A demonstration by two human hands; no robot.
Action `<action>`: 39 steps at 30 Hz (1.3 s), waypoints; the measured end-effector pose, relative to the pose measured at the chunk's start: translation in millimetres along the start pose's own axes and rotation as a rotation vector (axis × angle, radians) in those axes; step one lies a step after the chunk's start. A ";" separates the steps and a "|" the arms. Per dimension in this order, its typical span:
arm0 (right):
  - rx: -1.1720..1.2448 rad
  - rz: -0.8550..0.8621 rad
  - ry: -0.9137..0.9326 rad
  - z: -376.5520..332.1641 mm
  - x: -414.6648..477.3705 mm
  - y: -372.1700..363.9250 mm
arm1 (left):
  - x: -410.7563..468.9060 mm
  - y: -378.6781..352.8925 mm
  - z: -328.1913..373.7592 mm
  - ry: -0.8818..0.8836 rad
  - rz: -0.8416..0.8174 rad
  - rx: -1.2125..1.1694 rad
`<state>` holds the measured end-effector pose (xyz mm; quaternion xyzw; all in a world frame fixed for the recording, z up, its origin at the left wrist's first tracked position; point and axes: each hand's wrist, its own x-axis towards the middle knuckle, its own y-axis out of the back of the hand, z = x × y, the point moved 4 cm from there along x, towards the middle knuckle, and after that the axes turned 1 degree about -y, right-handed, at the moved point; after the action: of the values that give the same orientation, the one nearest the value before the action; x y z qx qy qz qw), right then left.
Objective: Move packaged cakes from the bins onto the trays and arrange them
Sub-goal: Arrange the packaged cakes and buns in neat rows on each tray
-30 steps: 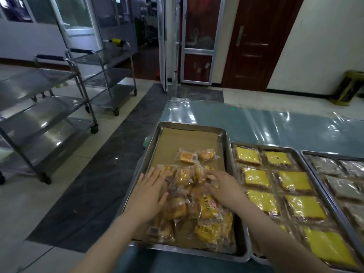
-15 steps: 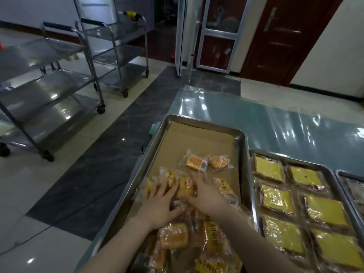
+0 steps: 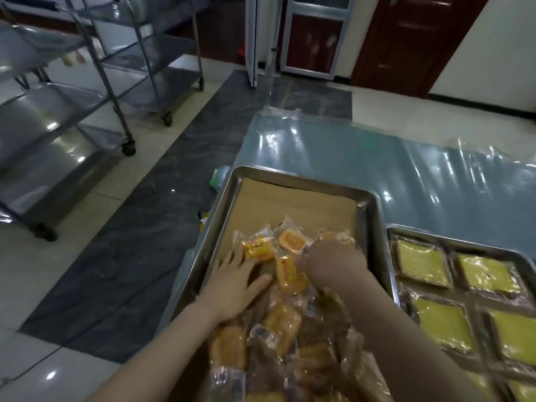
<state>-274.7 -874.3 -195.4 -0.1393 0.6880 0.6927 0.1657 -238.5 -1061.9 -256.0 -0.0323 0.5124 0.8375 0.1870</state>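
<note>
While the left hand lies flat on the heap of packaged cakes with fingers spread wide, its fingertips touch a yellow-labelled pack at the heap's far edge. The right hand bends its fingers down into the wrappers just beside it, though I cannot tell whether it pinches one. The heap fills the near half of a paper-lined steel tray — a second tray to the right holds flat yellow cakes in rows.

Steel shelf trolleys and trays of wrapped cakes (tiled floor) mark a packing room.
</note>
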 end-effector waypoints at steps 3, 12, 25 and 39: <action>0.001 0.323 0.048 -3.2 20.8 14.1 | 20.7 18.7 9.2 -0.041 0.361 -0.027; 0.192 0.313 0.193 -9.7 74.6 -21.9 | 84.6 -18.6 2.6 -0.062 0.157 0.280; 0.082 0.250 0.371 -6.6 128.0 -37.0 | 152.2 -3.0 -13.8 -0.018 0.200 0.378; 1.056 0.187 0.134 16.1 155.5 10.3 | 137.7 15.0 -11.4 -0.105 0.585 0.196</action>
<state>-419.4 -852.3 -251.3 -0.0193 0.9610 0.2542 0.1067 -373.1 -1039.4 -282.6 0.1781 0.5678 0.8030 -0.0335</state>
